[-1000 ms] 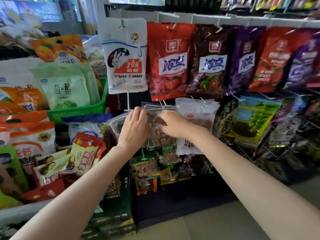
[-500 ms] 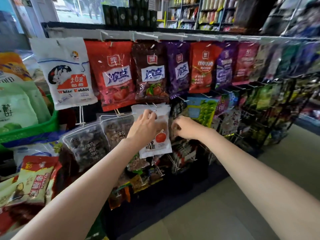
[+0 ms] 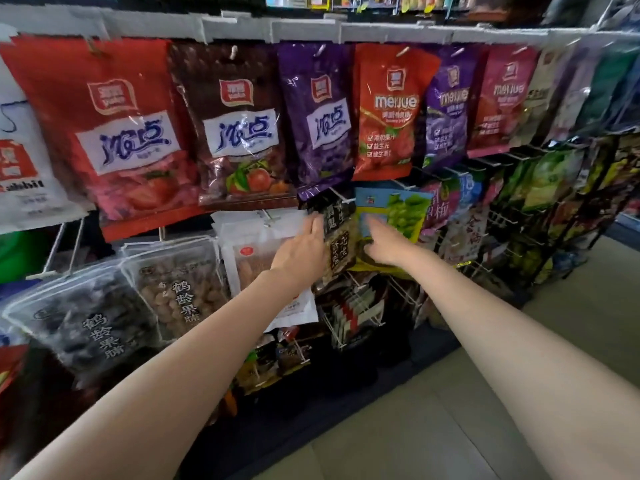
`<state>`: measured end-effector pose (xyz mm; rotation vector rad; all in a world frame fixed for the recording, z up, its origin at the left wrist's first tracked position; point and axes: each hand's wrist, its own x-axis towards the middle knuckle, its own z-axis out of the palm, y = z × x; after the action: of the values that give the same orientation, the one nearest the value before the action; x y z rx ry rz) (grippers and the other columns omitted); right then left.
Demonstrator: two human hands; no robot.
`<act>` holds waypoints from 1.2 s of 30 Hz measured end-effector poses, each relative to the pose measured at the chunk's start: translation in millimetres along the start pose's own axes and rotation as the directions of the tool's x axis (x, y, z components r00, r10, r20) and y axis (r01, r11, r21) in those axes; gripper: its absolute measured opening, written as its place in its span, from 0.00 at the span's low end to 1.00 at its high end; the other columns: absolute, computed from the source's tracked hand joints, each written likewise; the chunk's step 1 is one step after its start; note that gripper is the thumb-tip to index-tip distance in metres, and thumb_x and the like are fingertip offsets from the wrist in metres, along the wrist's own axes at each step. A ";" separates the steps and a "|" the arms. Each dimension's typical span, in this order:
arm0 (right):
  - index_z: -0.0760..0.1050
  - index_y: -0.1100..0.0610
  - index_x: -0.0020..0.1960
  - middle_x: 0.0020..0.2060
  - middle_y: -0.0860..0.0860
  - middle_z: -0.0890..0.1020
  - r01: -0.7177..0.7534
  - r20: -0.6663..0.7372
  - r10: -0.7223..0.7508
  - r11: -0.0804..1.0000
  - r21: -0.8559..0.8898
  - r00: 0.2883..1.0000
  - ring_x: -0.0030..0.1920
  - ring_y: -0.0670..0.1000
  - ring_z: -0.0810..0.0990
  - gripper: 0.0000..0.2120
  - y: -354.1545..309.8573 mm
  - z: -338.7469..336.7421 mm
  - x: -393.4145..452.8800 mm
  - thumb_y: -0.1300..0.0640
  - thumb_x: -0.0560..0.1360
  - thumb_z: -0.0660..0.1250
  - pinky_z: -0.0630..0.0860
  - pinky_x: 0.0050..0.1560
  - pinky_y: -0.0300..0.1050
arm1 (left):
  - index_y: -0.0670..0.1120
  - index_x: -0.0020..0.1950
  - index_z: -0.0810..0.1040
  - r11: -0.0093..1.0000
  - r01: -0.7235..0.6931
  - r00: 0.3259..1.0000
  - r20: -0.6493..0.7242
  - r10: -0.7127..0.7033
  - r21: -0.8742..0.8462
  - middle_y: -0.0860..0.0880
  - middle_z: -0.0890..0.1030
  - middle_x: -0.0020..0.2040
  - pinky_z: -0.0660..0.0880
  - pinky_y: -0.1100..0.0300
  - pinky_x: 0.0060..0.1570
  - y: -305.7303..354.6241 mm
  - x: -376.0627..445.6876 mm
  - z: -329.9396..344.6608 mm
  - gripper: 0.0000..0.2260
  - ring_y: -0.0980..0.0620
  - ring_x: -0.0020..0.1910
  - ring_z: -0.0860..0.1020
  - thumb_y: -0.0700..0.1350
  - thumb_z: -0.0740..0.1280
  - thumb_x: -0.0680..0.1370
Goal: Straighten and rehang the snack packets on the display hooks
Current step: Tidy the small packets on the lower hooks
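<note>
In the head view, both hands have moved rightward along the rack since half a second ago: the left hand [image 3: 304,252] has let go of the white packet [image 3: 258,244], which now hangs left of it at the frame's centre, and the right hand [image 3: 382,244] has come up from beside the lower hooks. That suggests the white packet is judged done and the next ones are in turn.

The left hand's grip is apart, fingers straight, their tips at the left edge of the black packet [image 3: 337,230], which hangs tilted just right of centre. The right hand's grip is likewise open, its blurred fingers reaching onto the blue-and-green packet [image 3: 398,213] just right of the black one; whether they actually press it I cannot tell. Neither packet is gripped yet, and both hang on the middle row beneath the purple bag [image 3: 318,116].
</note>
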<state>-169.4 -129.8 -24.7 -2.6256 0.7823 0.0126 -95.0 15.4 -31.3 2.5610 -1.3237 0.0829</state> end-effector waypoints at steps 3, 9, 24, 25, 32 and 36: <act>0.43 0.61 0.76 0.76 0.56 0.46 0.088 -0.014 -0.088 0.996 0.018 0.996 0.76 0.54 0.46 0.33 15.2 -5.4 43.0 0.69 0.77 0.57 0.48 0.71 0.41 | 0.40 0.75 0.46 0.998 0.055 0.998 -0.007 -0.055 0.025 0.43 0.53 0.75 0.64 0.56 0.62 12.1 33.3 17.0 0.26 0.43 0.69 0.65 0.44 0.55 0.82; 0.48 0.55 0.76 0.73 0.58 0.61 0.286 -0.006 -0.286 0.958 0.024 0.958 0.68 0.61 0.67 0.35 31.9 -5.4 120.1 0.67 0.75 0.60 0.68 0.64 0.53 | 0.39 0.75 0.46 0.936 0.352 0.936 0.013 -0.353 0.024 0.39 0.55 0.74 0.68 0.49 0.60 28.5 88.4 40.5 0.28 0.38 0.65 0.69 0.41 0.57 0.80; 0.69 0.57 0.63 0.60 0.59 0.75 0.393 -0.015 -0.401 0.903 -0.172 0.916 0.59 0.61 0.75 0.16 23.9 -9.9 156.3 0.61 0.76 0.60 0.70 0.50 0.47 | 0.36 0.70 0.56 0.855 0.517 0.854 -0.038 -0.518 -0.041 0.38 0.60 0.70 0.68 0.47 0.55 22.5 105.4 45.1 0.24 0.34 0.59 0.72 0.37 0.61 0.77; 0.68 0.57 0.65 0.61 0.59 0.74 0.384 -0.031 -0.395 0.907 -0.172 0.918 0.60 0.61 0.74 0.17 25.0 -10.0 151.7 0.61 0.76 0.59 0.71 0.52 0.49 | 0.35 0.70 0.56 0.859 0.511 0.858 -0.046 -0.512 -0.030 0.37 0.60 0.70 0.68 0.47 0.55 20.2 105.8 45.7 0.24 0.34 0.59 0.72 0.36 0.60 0.77; 0.72 0.59 0.60 0.56 0.58 0.76 0.355 -0.152 -0.391 0.909 -0.217 0.908 0.50 0.61 0.78 0.13 40.4 -8.3 134.1 0.58 0.79 0.56 0.71 0.41 0.49 | 0.36 0.69 0.59 0.885 0.457 0.885 -0.063 -0.462 -0.087 0.36 0.64 0.67 0.69 0.45 0.55 0.8 107.2 48.5 0.21 0.34 0.57 0.73 0.36 0.59 0.78; 0.71 0.58 0.64 0.63 0.56 0.73 0.344 -0.091 -0.366 0.919 -0.194 0.926 0.54 0.60 0.77 0.16 39.2 -12.2 137.0 0.59 0.77 0.58 0.74 0.47 0.50 | 0.37 0.68 0.60 0.909 0.409 0.908 -0.059 -0.414 -0.083 0.38 0.61 0.69 0.70 0.44 0.55 1.1 101.7 52.6 0.25 0.34 0.57 0.74 0.37 0.66 0.75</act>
<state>-75.7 -236.1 -44.5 -2.9224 0.3404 -0.1968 -40.0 -79.3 -64.8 2.6870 -0.7203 0.0514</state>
